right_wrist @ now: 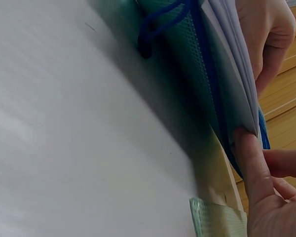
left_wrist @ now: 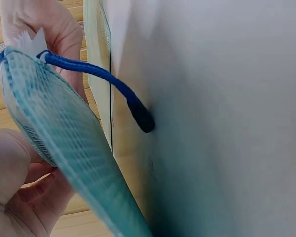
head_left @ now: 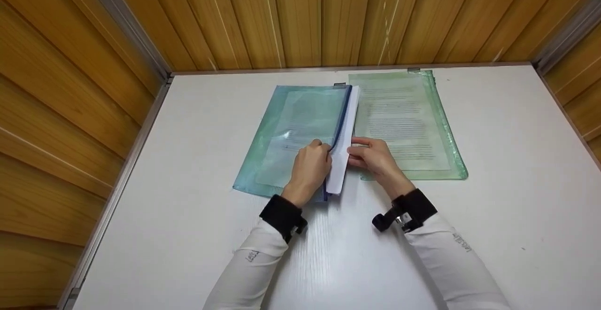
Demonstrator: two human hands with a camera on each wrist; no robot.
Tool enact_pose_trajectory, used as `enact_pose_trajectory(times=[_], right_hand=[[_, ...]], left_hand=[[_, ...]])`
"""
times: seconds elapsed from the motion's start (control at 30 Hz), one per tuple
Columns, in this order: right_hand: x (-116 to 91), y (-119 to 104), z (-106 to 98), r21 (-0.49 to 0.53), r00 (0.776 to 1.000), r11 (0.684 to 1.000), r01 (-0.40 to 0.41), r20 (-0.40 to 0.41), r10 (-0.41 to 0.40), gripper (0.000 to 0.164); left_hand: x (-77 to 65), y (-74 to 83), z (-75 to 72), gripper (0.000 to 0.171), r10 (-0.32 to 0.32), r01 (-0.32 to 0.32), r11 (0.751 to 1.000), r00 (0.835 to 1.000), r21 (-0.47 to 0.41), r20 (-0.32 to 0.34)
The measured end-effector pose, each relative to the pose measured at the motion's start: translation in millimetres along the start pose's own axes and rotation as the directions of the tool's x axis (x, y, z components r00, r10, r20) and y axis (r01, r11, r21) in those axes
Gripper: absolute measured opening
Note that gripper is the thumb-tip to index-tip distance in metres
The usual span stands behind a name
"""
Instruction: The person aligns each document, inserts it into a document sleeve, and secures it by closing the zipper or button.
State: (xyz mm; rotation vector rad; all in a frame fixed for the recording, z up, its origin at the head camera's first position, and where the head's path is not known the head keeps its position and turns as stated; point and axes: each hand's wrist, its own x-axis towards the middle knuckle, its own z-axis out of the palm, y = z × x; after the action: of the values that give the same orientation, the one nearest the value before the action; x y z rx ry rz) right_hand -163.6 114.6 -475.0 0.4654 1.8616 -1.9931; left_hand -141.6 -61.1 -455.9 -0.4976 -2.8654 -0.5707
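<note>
A translucent blue-green zip pouch (head_left: pixel 270 136) with a dark blue zipper lies on the table, its right side open. White papers (head_left: pixel 339 174) stick out of that opening along its length. My left hand (head_left: pixel 310 166) grips the pouch's upper layer at the zipper edge, fingers curled. With thumb and fingers, my right hand (head_left: pixel 373 157) pinches the outer edge of the papers; in the right wrist view its thumb lies against the stack (right_wrist: pixel 229 54). A blue zipper cord (left_wrist: pixel 98 71) with a black end hangs from the pouch's near corner.
A pale green pouch (head_left: pixel 446 159) holding printed sheets lies flat to the right, partly behind my right hand. The white table (head_left: pixel 188 197) runs back to a wooden plank wall (head_left: pixel 300 19), with another plank wall at the left.
</note>
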Motion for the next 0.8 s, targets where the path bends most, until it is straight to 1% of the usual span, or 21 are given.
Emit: enact_pose_trajectory(times=[0.3,0.67,0.8], right_hand=[[1,-1,3,0.007,1.0,1.0,0.011,0.008,-0.011,0.054],[4,-1,17,0.051,1.0,0.999,0.005,-0.016,-0.004,0.056],[4,0,22,0.046,1.0,0.999,0.011,-0.03,-0.009,0.058]], left_hand=[[1.0,1.7,0.0,0.017,0.014,-0.014,1.0,1.0,0.024,0.003],[0.1,1.4,-0.8,0.016,0.026,-0.026,1.0,1.0,0.009,0.003],[-0.2,2.3,-1.0,0.016,0.026,-0.026,1.0,1.0,0.016,0.004]])
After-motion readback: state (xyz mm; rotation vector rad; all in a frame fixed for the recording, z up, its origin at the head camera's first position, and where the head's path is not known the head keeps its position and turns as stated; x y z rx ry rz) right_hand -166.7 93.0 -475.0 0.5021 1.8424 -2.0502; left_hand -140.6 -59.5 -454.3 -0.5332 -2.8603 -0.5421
